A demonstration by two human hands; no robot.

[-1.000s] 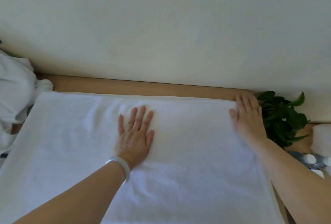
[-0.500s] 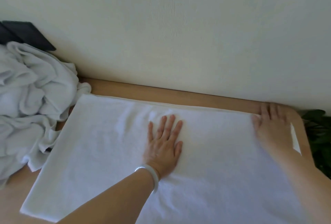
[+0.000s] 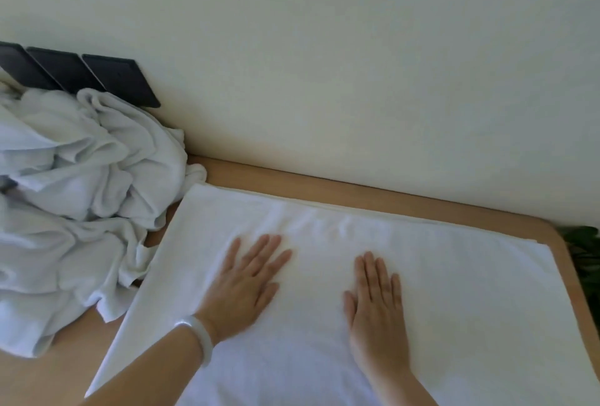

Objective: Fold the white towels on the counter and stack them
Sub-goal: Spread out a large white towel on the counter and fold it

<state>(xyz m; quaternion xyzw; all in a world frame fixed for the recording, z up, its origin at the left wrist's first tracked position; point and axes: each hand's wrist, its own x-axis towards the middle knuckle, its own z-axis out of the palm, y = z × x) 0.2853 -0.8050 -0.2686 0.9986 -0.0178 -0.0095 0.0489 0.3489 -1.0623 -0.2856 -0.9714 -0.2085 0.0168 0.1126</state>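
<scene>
A white towel (image 3: 454, 292) lies spread flat on the wooden counter (image 3: 324, 184), its far edge doubled along the wall side. My left hand (image 3: 246, 285), with a pale bangle on the wrist, presses flat on the towel left of its middle, fingers straight and spread. My right hand (image 3: 376, 301) lies flat on the towel just right of the left one, fingers straight and together. A heap of crumpled white towels (image 3: 74, 191) sits on the counter at the left, touching the flat towel's left corner.
A pale wall rises right behind the counter. Dark flat panels (image 3: 107, 77) are fixed to the wall above the heap. Green plant leaves (image 3: 584, 253) show past the counter's rounded right corner.
My right hand has slid from the towel's far right corner to its middle, beside my left hand. The view has swung left, showing more of the crumpled heap.
</scene>
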